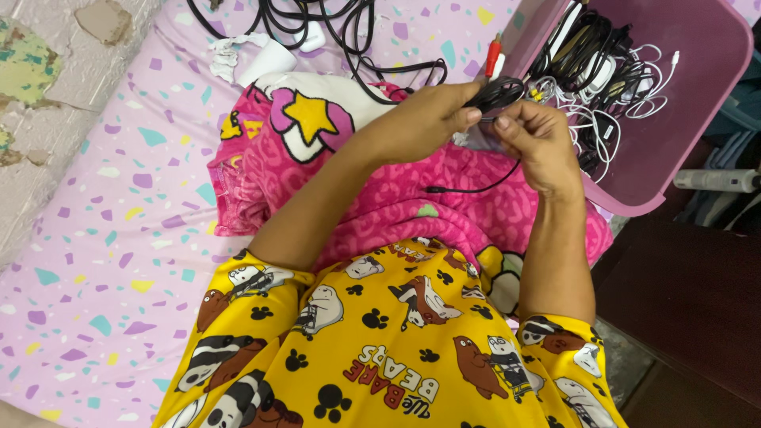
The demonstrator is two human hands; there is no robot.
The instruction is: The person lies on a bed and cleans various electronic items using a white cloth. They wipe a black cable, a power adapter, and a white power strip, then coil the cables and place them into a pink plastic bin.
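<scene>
1. Biggest thing in view is the bed sheet [119, 238]: pink w/ small coloured flecks, it fills the left side and the top of the picture.
2. Your yellow shirt [380, 349] w/ cartoon bears covers the bottom centre.
3. A pink blanket [317, 174] w/ a yellow star lies crumpled on the sheet, under both your forearms.
4. At top right stands a purple plastic tub [697, 103], tilted toward you. Inside it is a tangle of black and white cables & chargers [602, 71].
5. At top centre, loose black cables [317, 24] lie on the sheet; just beside them are some white objects, too small to tell what kind.
6. Your left hand [424, 119] reaches across from the left. Its fingers are pinched closed on a coiled bundle of black cable [499, 93].
7. Your right hand [539, 147] is next to it, nearly touching, fingers curled closed around the same bundle from below.
8. The bundle is between both hands, in the air, just in front of the tub's near rim and above the blanket.
9. Red & white plugs [495, 55] stick up from the bundle.
10. One thin black end w/ a small plug [476, 189] hangs down in a curve under the right hand, over the blanket.
</scene>
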